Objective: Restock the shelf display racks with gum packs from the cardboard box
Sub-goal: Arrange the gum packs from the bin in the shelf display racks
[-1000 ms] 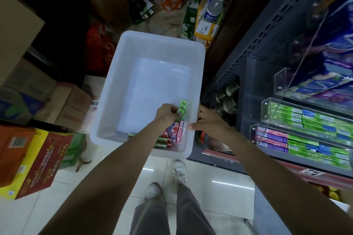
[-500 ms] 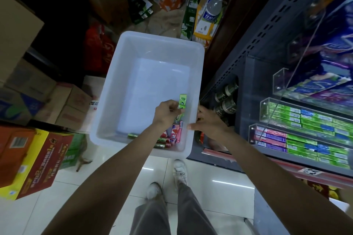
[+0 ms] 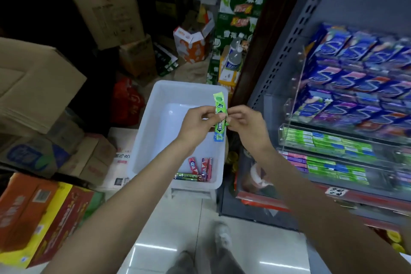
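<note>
A long green gum pack (image 3: 219, 115) is pinched upright by the left hand (image 3: 198, 123) and right hand (image 3: 245, 123). Its bottom end is blue. It is held above a white bin (image 3: 155, 104).

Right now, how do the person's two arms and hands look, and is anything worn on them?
Both forearms are bare as far as the picture shows: no sleeves reach into view. The left hand and the right hand wear no gloves. I see no watch, bracelet or ring on either wrist or on the fingers, though the picture is a little blurred.
</note>
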Available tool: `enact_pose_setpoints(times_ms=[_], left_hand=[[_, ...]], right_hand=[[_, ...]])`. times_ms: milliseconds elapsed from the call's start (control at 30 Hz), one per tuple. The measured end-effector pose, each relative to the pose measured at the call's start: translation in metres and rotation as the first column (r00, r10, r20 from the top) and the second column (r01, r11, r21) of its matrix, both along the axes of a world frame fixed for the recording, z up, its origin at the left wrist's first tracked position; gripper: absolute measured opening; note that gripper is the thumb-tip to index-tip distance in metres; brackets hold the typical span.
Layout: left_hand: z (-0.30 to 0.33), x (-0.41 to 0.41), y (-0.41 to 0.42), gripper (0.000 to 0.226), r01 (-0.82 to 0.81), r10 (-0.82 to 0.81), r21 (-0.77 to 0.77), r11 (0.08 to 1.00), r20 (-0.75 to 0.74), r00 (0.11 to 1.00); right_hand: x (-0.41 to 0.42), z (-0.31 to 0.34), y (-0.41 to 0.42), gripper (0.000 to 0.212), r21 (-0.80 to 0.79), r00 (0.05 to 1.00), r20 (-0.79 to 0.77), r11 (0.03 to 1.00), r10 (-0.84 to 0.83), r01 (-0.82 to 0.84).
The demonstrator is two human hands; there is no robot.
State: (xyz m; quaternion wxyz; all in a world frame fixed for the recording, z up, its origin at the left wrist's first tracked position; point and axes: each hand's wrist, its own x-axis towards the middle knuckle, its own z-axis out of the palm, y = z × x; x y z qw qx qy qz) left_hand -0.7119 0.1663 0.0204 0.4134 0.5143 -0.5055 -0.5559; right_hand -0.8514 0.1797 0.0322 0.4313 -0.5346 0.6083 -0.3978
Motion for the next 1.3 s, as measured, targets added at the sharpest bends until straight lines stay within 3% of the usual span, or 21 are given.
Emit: enact_pose_setpoints(times_ms=[233,433,733,1000,1300], left_hand=[[0.070,-0.051,0.001,0.010,0.080,-0.064,-0.180,0.980,0.090,0.994],[0.116,-0.149,-0.002,0.021,0.008,0.016,-0.280,0.960,0.084,0.996],[0.127,-0.385,0.001,0.030,0.038,-0.058,-0.190,0.981,-0.101,0.993],[0.117,-0.500,-0.018,0.034,-0.127,0.118,-0.253,0.959,-0.050,0.992],[0.124,-0.516,-0.042,0.031,-0.279,0.293,-0.282,0.918,0.009,0.956]], right_hand=[[-0.053,0.071,0.016,0.010,-0.079,1.000,0.016,0.997,-0.022,0.024],[-0.165,0.105,0.023,0.009,-0.143,0.988,-0.056,0.980,-0.145,0.136],[-0.407,0.106,0.024,0.027,-0.269,0.966,-0.060,0.936,-0.252,0.227],[-0.551,0.105,-0.004,0.018,-0.322,0.884,-0.377,0.934,-0.277,0.156],[-0.582,0.102,-0.054,0.020,-0.303,0.753,-0.640,0.951,-0.154,-0.063]])
